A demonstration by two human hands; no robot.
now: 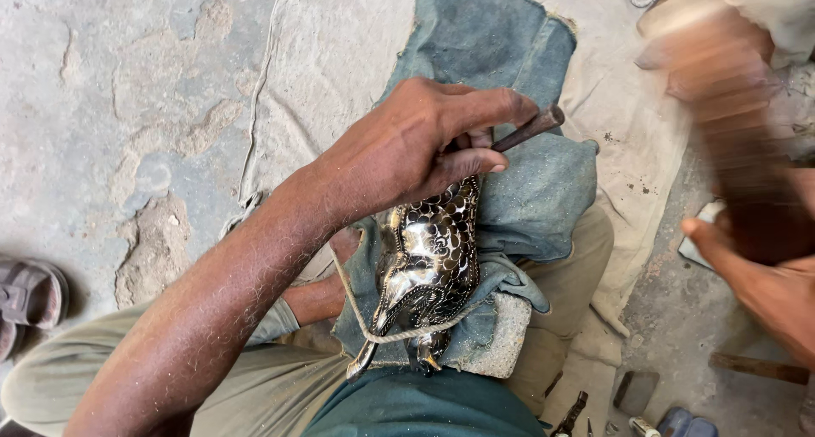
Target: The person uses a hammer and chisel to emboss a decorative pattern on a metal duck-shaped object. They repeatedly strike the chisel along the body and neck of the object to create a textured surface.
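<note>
A shiny embossed metal figure (429, 263), scaled like a fish or bird, lies on blue denim cloth (526, 191) over a stone block (509, 339) on my lap. A cord (399, 335) runs across its lower end. My left hand (407, 148) grips a dark punch (531, 129) with its tip down on the figure's upper part. My right hand (764, 276) is at the right edge, holding a wooden mallet (722, 89) that is blurred by motion.
A pale canvas sheet (340, 55) covers the rough concrete floor (110, 106). A sandal (30, 297) lies at the left edge. Small tools (573, 416) and a flat block (635, 392) sit at the bottom right, and a wooden stick (760, 369) lies nearby.
</note>
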